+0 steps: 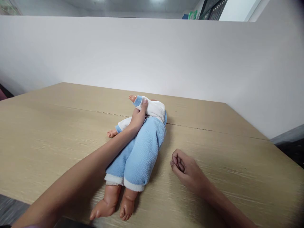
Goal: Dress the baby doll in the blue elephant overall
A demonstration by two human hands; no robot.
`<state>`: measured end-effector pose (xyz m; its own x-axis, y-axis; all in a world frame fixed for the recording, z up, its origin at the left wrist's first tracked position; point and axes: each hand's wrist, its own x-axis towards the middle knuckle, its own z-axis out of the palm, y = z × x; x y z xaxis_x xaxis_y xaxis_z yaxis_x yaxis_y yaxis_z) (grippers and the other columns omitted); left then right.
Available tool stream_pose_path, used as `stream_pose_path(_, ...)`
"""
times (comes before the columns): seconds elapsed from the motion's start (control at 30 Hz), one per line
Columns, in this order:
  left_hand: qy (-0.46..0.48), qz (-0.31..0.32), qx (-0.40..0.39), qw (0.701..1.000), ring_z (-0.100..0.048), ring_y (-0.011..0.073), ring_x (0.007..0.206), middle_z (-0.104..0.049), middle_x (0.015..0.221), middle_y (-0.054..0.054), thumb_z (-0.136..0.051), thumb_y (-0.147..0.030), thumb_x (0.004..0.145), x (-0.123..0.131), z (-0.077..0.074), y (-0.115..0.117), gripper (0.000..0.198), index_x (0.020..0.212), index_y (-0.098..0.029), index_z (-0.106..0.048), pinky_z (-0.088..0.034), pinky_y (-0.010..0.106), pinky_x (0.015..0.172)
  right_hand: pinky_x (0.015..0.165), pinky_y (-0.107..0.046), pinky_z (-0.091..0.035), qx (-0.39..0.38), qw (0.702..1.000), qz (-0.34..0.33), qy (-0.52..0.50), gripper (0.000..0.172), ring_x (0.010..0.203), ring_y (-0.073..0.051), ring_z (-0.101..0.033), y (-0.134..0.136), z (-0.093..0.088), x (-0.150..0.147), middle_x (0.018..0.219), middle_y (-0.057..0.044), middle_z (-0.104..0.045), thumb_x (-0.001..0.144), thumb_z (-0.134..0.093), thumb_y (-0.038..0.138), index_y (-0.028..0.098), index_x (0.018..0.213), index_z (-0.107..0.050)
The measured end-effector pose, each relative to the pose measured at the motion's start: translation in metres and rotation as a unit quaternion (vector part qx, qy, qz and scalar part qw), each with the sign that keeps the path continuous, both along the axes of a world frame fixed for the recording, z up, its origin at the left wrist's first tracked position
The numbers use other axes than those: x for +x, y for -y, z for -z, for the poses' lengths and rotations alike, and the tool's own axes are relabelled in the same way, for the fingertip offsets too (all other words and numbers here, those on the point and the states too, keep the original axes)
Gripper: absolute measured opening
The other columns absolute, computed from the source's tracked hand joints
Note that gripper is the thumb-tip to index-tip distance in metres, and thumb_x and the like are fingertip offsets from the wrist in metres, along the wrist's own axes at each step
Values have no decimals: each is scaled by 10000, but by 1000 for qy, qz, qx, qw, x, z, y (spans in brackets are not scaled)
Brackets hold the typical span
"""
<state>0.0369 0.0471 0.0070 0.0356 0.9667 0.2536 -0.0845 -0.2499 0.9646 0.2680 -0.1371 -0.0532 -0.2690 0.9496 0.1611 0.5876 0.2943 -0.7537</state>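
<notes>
A baby doll (147, 148) in a light blue and white fleece outfit lies on its side on the wooden table (71, 133). Its bare feet point toward me, and its head is hidden behind the upper body. My left hand (139, 116) grips the doll at its chest and upper arm, the thumb over the white sleeve. To the right of the doll, my right hand (184, 166) rests just over the tabletop with curled fingers, apart from the doll. Nothing shows within those curled fingers.
A white wall (152, 53) rises behind the table's far edge, with an opening above it. Through the opening, a green and white item (193, 15) shows. A seam runs across the tabletop. At the far right, a dark object (293, 150) stands beyond the table edge.
</notes>
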Motion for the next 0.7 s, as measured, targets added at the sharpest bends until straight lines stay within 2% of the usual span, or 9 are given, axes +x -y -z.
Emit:
stream_pose_path(0.1,-59,-9,-5,998,-690,352,1331,-810,1245,130,-573,-739,1024,13,-10,7,612,1237,-192,-747,-528,468,1179,666,-300,-440,-6,998,21,-53,70,701,-161,-533,-2,2,-2,786,42,-522,987,-605,275,248,1006,-543)
stream_pose_path(0.17,-125,-18,-10,992,-694,368,1302,-799,1267,139,-570,-719,1033,24,-18,11,587,1253,-199,-730,-515,508,1170,846,-349,-531,-18,992,41,-119,212,873,-190,-644,-7,5,-1,955,-11,-627,1006,-639,361,245,1170,-571)
stream_pose_path(0.23,-191,-15,11,981,-702,375,1264,-787,1280,147,-573,-695,1039,36,-26,15,552,1252,-205,-711,-511,527,1146,1005,-420,-551,-58,974,64,-210,426,1025,-221,-695,-15,6,4,1178,-71,-674,984,-705,461,253,1321,-547)
stream_pose_path(0.3,-252,-1,62,966,-703,369,1243,-776,1274,149,-568,-634,1060,49,-31,20,470,1216,-210,-695,-510,518,1123,1055,-469,-568,-122,941,85,-303,588,1127,-255,-711,-25,5,13,1367,-118,-657,948,-756,539,265,1416,-529)
stream_pose_path(0.37,-314,18,111,943,-712,359,1209,-772,1239,146,-561,-570,1075,61,-32,25,395,1182,-208,-675,-519,503,1085,1065,-490,-583,-185,898,100,-388,638,1227,-288,-701,-33,0,24,1481,-139,-636,947,-746,571,277,1472,-534)
stream_pose_path(0.5,-450,97,186,868,-717,348,1160,-764,1204,148,-589,-532,1062,80,-28,34,361,1188,-199,-651,-546,472,1010,1064,-474,-593,-276,810,106,-506,572,1257,-278,-720,-42,-11,39,1493,-115,-683,1044,-525,610,315,1534,-546)
stream_pose_path(0.6,-524,168,231,802,-681,383,1209,-732,1261,196,-765,-442,959,85,-26,40,402,1215,-150,-661,-537,491,1038,1072,-496,-592,-313,774,106,-541,652,1239,-294,-744,-45,-14,43,1428,-125,-733,1054,-348,724,287,1448,-631)
stream_pose_path(0.63,-531,187,236,792,-677,391,1211,-721,1279,209,-836,-405,901,84,-26,43,465,1235,-132,-662,-538,494,1042,1079,-515,-588,-318,768,107,-546,691,1241,-311,-746,-45,-15,43,1392,-143,-751,1038,-335,759,261,1373,-678)
stream_pose_path(0.7,-512,216,239,796,-675,389,1213,-703,1315,217,-930,-372,812,79,-27,47,599,1280,-113,-659,-541,485,1049,1091,-547,-579,-317,763,113,-552,677,1258,-330,-743,-46,-17,42,1319,-156,-784,1026,-362,762,240,1240,-736)
